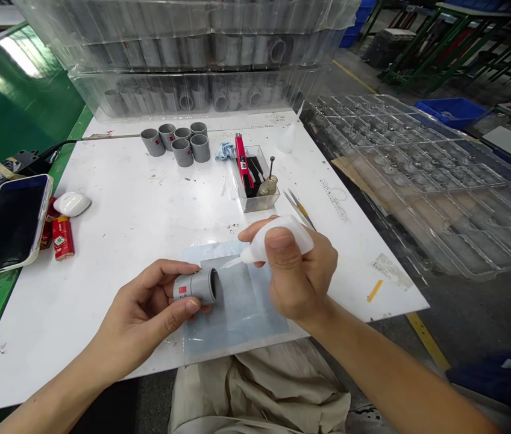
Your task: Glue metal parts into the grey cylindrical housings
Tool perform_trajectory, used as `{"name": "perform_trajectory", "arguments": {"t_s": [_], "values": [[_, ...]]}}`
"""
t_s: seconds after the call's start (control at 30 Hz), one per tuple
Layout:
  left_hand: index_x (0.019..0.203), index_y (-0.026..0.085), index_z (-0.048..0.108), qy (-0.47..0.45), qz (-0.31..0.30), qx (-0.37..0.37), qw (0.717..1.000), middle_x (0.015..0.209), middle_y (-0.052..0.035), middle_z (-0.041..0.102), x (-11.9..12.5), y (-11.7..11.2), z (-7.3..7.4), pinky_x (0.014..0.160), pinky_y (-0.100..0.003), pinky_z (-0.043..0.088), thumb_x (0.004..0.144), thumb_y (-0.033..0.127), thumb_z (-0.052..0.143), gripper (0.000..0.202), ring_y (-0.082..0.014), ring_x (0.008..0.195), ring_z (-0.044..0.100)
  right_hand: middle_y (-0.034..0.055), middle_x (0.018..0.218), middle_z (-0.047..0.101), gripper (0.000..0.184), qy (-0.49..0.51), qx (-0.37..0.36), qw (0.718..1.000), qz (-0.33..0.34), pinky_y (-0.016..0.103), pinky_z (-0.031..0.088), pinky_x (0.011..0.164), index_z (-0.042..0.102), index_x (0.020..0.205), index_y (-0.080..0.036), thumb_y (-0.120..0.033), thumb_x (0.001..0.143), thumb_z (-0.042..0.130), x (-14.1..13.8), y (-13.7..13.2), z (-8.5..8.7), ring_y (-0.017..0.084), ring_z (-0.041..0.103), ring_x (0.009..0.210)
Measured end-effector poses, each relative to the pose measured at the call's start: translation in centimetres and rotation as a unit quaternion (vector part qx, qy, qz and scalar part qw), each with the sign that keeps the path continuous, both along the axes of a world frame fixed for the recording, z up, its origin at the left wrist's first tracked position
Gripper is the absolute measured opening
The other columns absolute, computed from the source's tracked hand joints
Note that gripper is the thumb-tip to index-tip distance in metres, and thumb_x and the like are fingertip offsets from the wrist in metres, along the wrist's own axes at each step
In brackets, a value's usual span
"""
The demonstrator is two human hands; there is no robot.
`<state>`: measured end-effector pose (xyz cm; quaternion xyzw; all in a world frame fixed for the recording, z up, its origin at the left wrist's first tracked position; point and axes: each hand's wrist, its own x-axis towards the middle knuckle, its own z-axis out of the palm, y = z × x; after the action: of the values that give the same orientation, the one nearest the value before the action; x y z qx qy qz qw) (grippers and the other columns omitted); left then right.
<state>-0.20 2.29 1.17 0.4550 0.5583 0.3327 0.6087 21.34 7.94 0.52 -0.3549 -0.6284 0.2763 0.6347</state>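
Note:
My left hand (147, 313) is closed around a short grey plastic tube (194, 287) with a small red mark, its open end facing right. In my right hand (300, 271) is a white squeeze bottle (278, 238), gripped with the thumb on top. The bottle's thin nozzle points left and down, close to the tube's open rim; I cannot tell whether they touch. Both are over a pale blue sheet (237, 328) at the table's front edge. Further back stands a group of several similar grey tubes (183, 152).
A clear box (260, 204) holds a red-handled cutter (243, 163) and small tools, with tweezers (299, 208) beside it. Another white bottle (286, 140) stands behind. A phone (9, 223) is at left. Stacked clear trays (192, 66) line the back; more trays (418, 163) lie right.

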Motion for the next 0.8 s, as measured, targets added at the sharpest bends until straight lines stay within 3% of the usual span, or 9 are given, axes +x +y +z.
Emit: {"name": "perform_trajectory", "arguments": {"t_s": [0.37,0.53,0.8], "values": [[0.118,0.026,0.065,0.023,-0.007,0.000,1.000,0.075,0.0022,0.068,-0.11,0.03,0.15,0.065,-0.023,0.046,0.086,0.052,0.083,0.045,-0.0161,0.074,0.066,0.0003,0.063,0.058,0.049,-0.001,-0.032,0.999,0.018,0.033,0.037,0.048,0.075,0.077,-0.020,-0.046,0.118,0.067,0.10,-0.09,0.10,0.022,0.054,0.052],[0.121,0.025,0.063,0.031,-0.010,-0.003,0.999,0.086,-0.0029,0.077,-0.18,0.08,0.15,0.066,-0.025,0.046,0.087,0.054,0.082,0.049,-0.0174,0.075,0.067,0.0000,0.062,0.057,0.052,0.004,-0.033,0.999,0.029,0.033,0.036,0.047,0.071,0.072,-0.020,-0.044,0.118,0.067,0.08,-0.13,0.14,0.021,0.052,0.050],[0.120,0.024,0.065,0.033,0.006,0.002,0.999,0.089,-0.0044,0.080,-0.06,0.01,0.12,0.063,-0.025,0.047,0.084,0.054,0.085,0.050,-0.0184,0.074,0.068,-0.0001,0.062,0.056,0.054,-0.003,-0.043,0.999,0.031,0.033,0.036,0.046,0.073,0.073,-0.020,-0.048,0.119,0.067,0.10,-0.18,0.20,0.021,0.052,0.050]]}}
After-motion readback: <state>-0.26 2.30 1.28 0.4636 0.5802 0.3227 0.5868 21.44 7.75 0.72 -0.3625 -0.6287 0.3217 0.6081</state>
